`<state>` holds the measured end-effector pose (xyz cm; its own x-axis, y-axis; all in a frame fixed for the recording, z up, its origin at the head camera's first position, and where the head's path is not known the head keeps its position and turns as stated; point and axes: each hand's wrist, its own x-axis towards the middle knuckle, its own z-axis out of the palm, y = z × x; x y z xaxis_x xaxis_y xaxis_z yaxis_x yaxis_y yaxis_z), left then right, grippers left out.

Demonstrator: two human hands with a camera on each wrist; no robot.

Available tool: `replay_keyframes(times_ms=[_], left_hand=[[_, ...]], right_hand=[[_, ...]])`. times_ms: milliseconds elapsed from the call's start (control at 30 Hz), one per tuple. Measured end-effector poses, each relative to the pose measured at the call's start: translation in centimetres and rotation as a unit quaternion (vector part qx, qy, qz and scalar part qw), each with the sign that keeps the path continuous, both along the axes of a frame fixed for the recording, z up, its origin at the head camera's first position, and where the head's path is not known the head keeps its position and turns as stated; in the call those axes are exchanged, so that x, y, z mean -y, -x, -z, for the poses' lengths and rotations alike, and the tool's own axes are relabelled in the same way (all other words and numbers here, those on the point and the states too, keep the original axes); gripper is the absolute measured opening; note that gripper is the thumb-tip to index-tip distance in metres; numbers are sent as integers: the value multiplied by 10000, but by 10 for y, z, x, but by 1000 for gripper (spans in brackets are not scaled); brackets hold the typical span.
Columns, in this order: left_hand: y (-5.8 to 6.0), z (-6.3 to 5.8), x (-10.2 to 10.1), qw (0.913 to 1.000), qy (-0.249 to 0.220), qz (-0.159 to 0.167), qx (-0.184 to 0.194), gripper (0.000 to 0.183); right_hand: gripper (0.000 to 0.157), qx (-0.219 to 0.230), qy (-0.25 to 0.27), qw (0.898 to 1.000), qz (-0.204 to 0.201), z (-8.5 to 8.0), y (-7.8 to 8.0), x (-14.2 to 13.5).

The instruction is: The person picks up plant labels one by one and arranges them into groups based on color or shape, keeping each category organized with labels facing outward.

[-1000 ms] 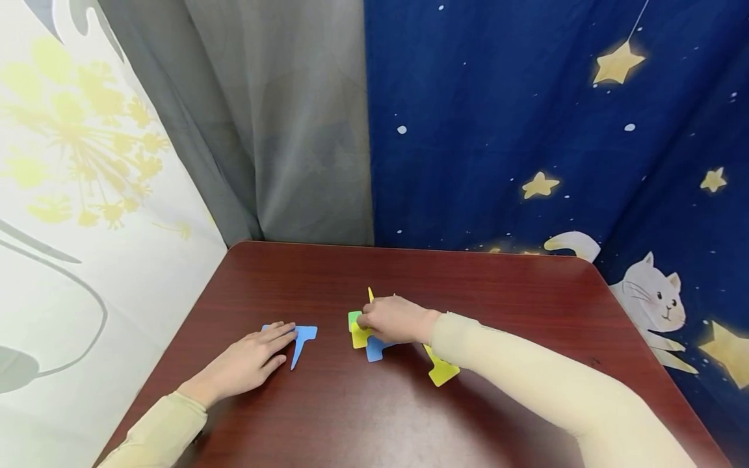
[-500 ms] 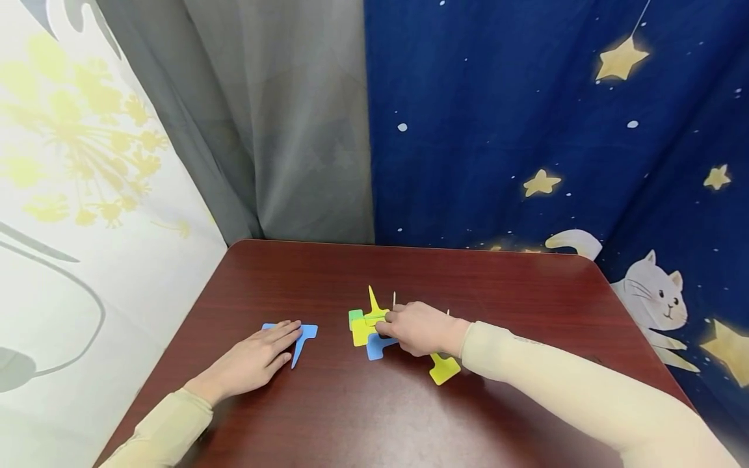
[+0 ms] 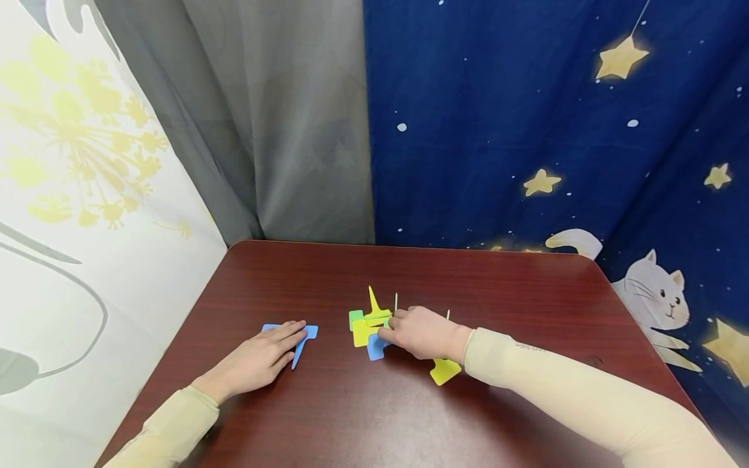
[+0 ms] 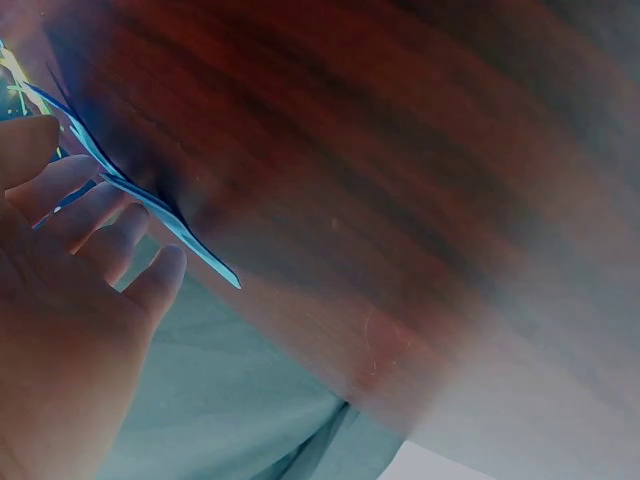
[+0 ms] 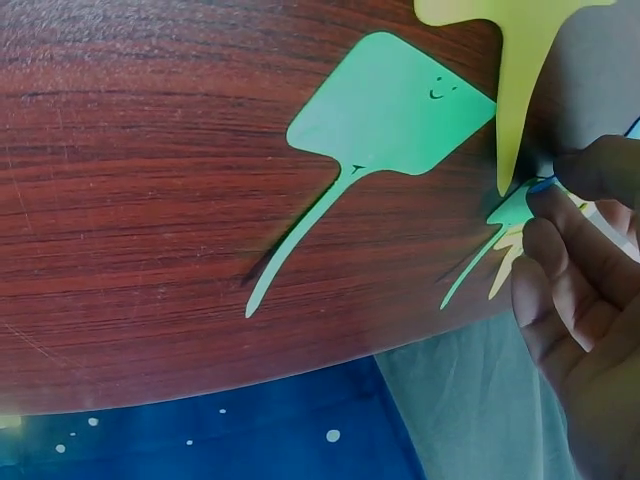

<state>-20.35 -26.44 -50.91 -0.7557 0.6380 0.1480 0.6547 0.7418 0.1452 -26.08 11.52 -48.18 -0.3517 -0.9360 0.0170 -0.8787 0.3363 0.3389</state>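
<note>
My left hand (image 3: 266,357) rests with straight fingers on blue T-shaped plant labels (image 3: 312,332) on the table's left half; their thin edges (image 4: 150,200) show by the fingertips in the left wrist view. My right hand (image 3: 424,331) is over a cluster of labels, thumb and forefinger pinching a blue plant label (image 3: 376,348). In the right wrist view a bit of blue (image 5: 543,185) shows between those fingertips. Beside it lie yellow labels (image 3: 361,335) and a green label (image 3: 355,318). The right hand and wrist hide part of the cluster.
A yellow label (image 3: 446,371) lies under the right wrist. In the right wrist view, a large green label (image 5: 390,110) with a drawn smile lies near another yellow label (image 5: 520,60). The reddish-brown table (image 3: 328,416) meets grey and blue curtains (image 3: 497,130) behind.
My right hand has drawn back rightward from the yellow and green labels, uncovering them, and has come down on the blue label. The left hand has slid slightly right over its blue labels.
</note>
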Motion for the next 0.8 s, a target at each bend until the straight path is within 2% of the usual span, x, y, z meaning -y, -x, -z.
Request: replay_keyframes(times_ms=[400,800], left_hand=[[3,0,-3,9999,-65,-84,80,52],[4,-2,-3,9998,28,-32,187,58]], right_hand=[[20,-159,96,9993,-317,1,-1,-2],[14,-487,450,9951,-739,-11,-1,-2]])
